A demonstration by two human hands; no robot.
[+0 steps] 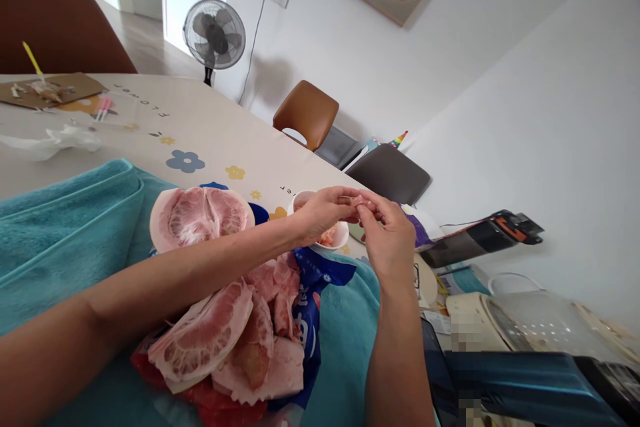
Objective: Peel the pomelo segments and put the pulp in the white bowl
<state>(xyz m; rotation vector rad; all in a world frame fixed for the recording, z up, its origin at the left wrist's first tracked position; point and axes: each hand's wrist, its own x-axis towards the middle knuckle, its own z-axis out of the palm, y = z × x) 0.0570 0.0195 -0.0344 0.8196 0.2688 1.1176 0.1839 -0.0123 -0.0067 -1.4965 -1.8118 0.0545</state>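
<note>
My left hand point(323, 212) and my right hand point(387, 237) meet above a small white bowl point(341, 235) and pinch a small pink piece of pomelo flesh point(357, 201) between their fingertips. The bowl holds pink fruit pieces and is partly hidden by my left hand. Below my forearms lies a heap of pink pomelo peel point(235, 337) on a blue and red plastic bag point(315, 280). A large hollow half of peel point(200, 215) rests beside the heap. All of it sits on a teal towel point(65, 227).
A table with a flower-print cloth point(200, 133) stretches to the left, with cardboard and scraps point(50, 90) at its far end. Two brown chairs point(306, 113), a standing fan point(214, 35), a grey seat point(390, 173) and kitchen appliances point(530, 320) at the right surround it.
</note>
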